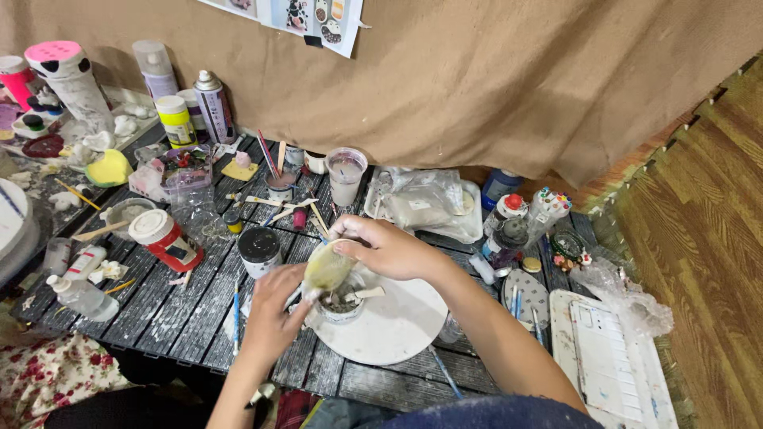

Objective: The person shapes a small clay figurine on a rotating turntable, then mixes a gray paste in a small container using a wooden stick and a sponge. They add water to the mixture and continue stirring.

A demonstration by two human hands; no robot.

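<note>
My right hand (389, 248) grips the rim of a small yellowish-green flexible cup (327, 268) and holds it tilted over a small white pot (343, 305). The pot holds a grey mix and a wooden stick (367, 294) that leans out to the right. My left hand (274, 314) comes up from below and pinches the lower edge of the same cup. The pot stands on a round white board (397, 327) on the low dark slatted table (183, 306).
A black-lidded jar (259, 250) and a red-and-white canister (165, 238) stand left of my hands. Spray cans (211, 103), a clear cup (346, 175), plastic bags (425, 202), paint pots, brushes and a white palette (608, 361) crowd the table. Brown cloth hangs behind.
</note>
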